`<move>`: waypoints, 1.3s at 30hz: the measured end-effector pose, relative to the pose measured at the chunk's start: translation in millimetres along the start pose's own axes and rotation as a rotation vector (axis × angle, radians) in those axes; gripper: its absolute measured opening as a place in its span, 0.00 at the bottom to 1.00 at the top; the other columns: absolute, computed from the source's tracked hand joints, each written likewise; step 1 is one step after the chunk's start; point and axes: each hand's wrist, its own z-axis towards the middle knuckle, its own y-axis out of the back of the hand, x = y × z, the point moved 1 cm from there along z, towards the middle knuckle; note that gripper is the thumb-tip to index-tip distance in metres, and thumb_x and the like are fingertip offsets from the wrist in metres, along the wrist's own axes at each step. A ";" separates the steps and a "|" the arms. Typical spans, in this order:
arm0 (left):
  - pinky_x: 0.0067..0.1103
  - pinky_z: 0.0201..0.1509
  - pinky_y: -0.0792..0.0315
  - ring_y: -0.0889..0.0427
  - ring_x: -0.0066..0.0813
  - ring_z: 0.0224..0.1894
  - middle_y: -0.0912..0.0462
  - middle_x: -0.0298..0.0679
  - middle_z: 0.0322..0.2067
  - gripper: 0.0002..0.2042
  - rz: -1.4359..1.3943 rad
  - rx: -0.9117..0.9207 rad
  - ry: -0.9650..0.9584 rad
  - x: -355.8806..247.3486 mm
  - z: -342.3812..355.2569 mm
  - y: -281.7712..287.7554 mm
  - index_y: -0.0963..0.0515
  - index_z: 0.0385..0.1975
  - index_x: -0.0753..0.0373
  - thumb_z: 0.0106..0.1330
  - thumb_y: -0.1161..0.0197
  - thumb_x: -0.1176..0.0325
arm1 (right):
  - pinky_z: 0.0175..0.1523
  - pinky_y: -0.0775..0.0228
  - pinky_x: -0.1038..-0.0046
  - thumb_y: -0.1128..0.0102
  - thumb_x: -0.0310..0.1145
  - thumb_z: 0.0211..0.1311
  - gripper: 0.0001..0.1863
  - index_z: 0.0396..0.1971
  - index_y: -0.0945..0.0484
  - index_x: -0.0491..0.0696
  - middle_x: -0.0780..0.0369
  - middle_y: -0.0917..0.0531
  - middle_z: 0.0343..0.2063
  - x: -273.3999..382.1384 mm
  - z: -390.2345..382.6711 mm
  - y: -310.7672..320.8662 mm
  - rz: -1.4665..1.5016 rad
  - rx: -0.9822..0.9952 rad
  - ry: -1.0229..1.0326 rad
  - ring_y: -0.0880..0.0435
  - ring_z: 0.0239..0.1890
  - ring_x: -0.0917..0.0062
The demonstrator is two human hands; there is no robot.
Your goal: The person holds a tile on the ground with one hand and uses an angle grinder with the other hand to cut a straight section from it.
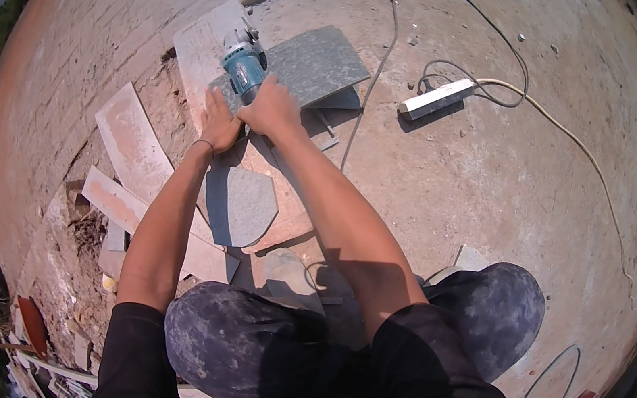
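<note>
My right hand (272,109) is wrapped round the rear of a teal handheld power cutter (244,68), whose metal head points away from me. The cutter rests at the left side of a grey-green stone slab (317,64); its blade is not clearly visible. Just left of the tool, my left hand (220,124) lies flat with fingers stretched out at the slab's near left edge. It holds nothing, and a thin dark band circles its wrist. Nearer to me lies a many-sided grey stone piece (240,206), partly in shadow.
A white power strip (436,99) sits on the dusty ground to the right, with a dark cable (392,42) looping around. Long pale slabs (132,136) lie at the left, over broken earth. Scraps and a reddish-brown piece (32,327) are at lower left. My knees (241,343) are bent close by.
</note>
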 end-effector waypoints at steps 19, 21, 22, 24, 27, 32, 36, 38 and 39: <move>0.41 0.78 0.68 0.70 0.48 0.77 0.74 0.55 0.74 0.49 0.026 0.009 0.021 1.8 1.1 -1.9 0.70 0.72 0.69 0.68 0.55 0.36 | 0.56 0.24 0.63 0.23 0.45 0.37 0.46 0.54 0.34 0.32 0.42 0.20 0.47 -2.4 9.7 -2.3 -0.024 0.005 -0.011 0.18 0.52 0.52; 0.41 0.78 0.68 0.70 0.48 0.77 0.74 0.55 0.74 0.49 0.031 0.010 0.023 0.8 1.0 -1.7 0.70 0.72 0.69 0.68 0.55 0.37 | 0.56 0.24 0.63 0.23 0.45 0.37 0.46 0.54 0.34 0.32 0.42 0.19 0.47 -2.6 10.0 -2.4 -0.022 0.005 -0.018 0.18 0.52 0.52; 0.41 0.78 0.68 0.70 0.48 0.77 0.74 0.55 0.74 0.49 0.034 0.010 0.024 0.1 0.9 -1.6 0.70 0.72 0.69 0.68 0.55 0.37 | 0.56 0.24 0.63 0.23 0.45 0.37 0.47 0.54 0.34 0.32 0.42 0.19 0.47 -2.8 10.1 -2.4 -0.021 0.005 -0.022 0.18 0.52 0.52; 0.41 0.77 0.68 0.70 0.47 0.77 0.74 0.55 0.74 0.49 0.038 0.009 0.026 0.0 1.0 -1.3 0.70 0.73 0.69 0.68 0.55 0.37 | 0.56 0.24 0.63 0.22 0.45 0.37 0.47 0.54 0.33 0.32 0.42 0.19 0.47 -3.1 10.5 -2.5 -0.018 -0.001 -0.015 0.18 0.52 0.52; 0.41 0.77 0.68 0.70 0.47 0.77 0.74 0.55 0.74 0.49 0.035 0.004 0.027 0.7 1.3 -1.4 0.70 0.73 0.69 0.68 0.55 0.37 | 0.56 0.24 0.62 0.22 0.45 0.36 0.47 0.54 0.33 0.32 0.41 0.19 0.47 -3.2 11.2 -3.0 -0.015 0.003 -0.012 0.18 0.52 0.52; 0.41 0.77 0.68 0.70 0.47 0.77 0.74 0.55 0.74 0.49 0.030 0.003 0.025 -0.5 1.1 -1.5 0.70 0.73 0.69 0.68 0.55 0.37 | 0.56 0.24 0.62 0.22 0.46 0.35 0.48 0.54 0.33 0.31 0.41 0.20 0.47 -3.9 10.3 -1.8 -0.022 -0.001 -0.015 0.18 0.52 0.52; 0.41 0.77 0.68 0.71 0.47 0.77 0.74 0.55 0.74 0.49 0.041 0.003 0.022 1.8 1.8 -1.9 0.70 0.73 0.69 0.68 0.55 0.37 | 0.55 0.24 0.62 0.21 0.47 0.34 0.49 0.54 0.33 0.31 0.41 0.20 0.48 -4.3 9.8 -2.1 -0.022 0.001 -0.004 0.18 0.52 0.52; 0.41 0.77 0.68 0.71 0.47 0.77 0.74 0.55 0.74 0.49 0.034 0.003 0.022 0.9 1.6 -2.1 0.70 0.73 0.69 0.68 0.55 0.37 | 0.55 0.24 0.62 0.21 0.48 0.33 0.50 0.54 0.33 0.31 0.41 0.20 0.48 -5.1 9.8 -1.7 -0.021 0.004 -0.004 0.18 0.52 0.52; 0.41 0.78 0.68 0.71 0.47 0.77 0.74 0.55 0.74 0.49 0.038 0.003 0.022 0.9 1.6 -2.3 0.70 0.73 0.69 0.68 0.55 0.37 | 0.56 0.24 0.62 0.21 0.48 0.33 0.50 0.54 0.33 0.31 0.41 0.20 0.48 -5.6 9.8 -1.6 -0.021 0.005 -0.007 0.18 0.52 0.52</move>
